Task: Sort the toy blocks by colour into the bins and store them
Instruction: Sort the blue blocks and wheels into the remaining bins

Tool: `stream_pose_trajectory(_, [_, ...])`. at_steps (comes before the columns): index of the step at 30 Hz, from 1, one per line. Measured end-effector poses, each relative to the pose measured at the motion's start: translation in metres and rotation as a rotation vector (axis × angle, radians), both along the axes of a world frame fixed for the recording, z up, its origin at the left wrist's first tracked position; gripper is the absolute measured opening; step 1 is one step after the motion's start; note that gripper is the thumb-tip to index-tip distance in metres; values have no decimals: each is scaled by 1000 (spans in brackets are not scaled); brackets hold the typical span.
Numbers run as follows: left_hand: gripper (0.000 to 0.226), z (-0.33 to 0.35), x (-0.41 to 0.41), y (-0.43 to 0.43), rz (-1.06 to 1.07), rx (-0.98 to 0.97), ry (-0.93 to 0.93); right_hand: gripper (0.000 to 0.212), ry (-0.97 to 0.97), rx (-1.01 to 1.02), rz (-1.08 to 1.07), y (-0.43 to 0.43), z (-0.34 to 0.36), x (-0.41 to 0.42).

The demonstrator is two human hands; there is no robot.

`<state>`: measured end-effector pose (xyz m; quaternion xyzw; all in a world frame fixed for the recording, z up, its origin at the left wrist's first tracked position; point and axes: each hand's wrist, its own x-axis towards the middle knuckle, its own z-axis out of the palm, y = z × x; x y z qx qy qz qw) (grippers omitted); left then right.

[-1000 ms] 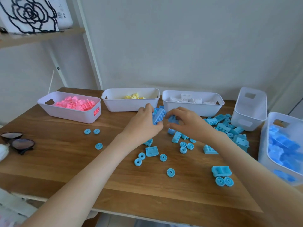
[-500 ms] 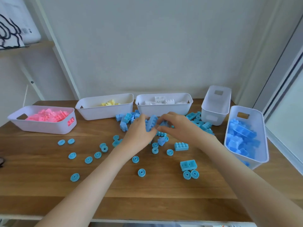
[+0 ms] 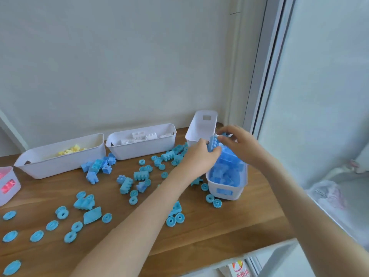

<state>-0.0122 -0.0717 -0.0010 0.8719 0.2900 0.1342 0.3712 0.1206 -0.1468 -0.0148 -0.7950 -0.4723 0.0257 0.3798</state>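
Held over the blue bin (image 3: 226, 191), at about 3 o'clock on the table (image 3: 199, 246): a studded blue block (image 3: 213, 142), pinched between thumb and fingers of the left hand (image 3: 197, 156). Right hand (image 3: 239, 144) at 2 o'clock of it, fingertips closed on the block's upper edge, perhaps on a second small piece too; blurred there. Bin heaped with blue blocks. Loose blue pieces (image 3: 127, 182) scattered from 8 to 10 o'clock of the bin. White-block bin (image 3: 143, 150) and yellow-block bin (image 3: 60, 162) further at 10 o'clock, tall white bin (image 3: 199, 126) at 12
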Motion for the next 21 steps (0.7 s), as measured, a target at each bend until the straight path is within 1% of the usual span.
stream_pose_trajectory(1, [35,0,8,-4,3,-16,-3,19,-11,-24,-36,-3,-3,7])
stream_pose_trajectory(3, [42,-2,19,-12,-3,18,9,18,-20,-109,-106,-6,-7,17])
stream_pose_trajectory(6, [60,-11,29,-22,-74,133,89,29,-75,-321,-174,-10,-15,23])
stream_pose_trajectory(8, [61,-21,33,-25,-149,230,169,34,-116,-378,-172,-11,-20,22])
stream_pose_trajectory(11, [52,-30,32,-21,-168,484,263,37,-117,-340,-159,-12,-25,18])
stream_pose_trajectory(12, [50,-31,30,-19,-155,520,261,38,-117,-327,-161,-12,-26,16])
stream_pose_trajectory(15, [48,-29,20,-10,-120,473,158,37,-120,-241,-158,-12,-20,8])
stream_pose_trajectory(17, [45,-27,6,-2,-83,455,106,35,-106,-173,-106,-8,-11,-4])
stream_pose_trajectory(19, [40,-26,-12,8,-52,485,111,36,-145,-147,-18,-1,-1,-21])
stream_pose_trajectory(21, [39,-28,-34,19,-18,488,132,38,-199,-138,72,11,8,-44])
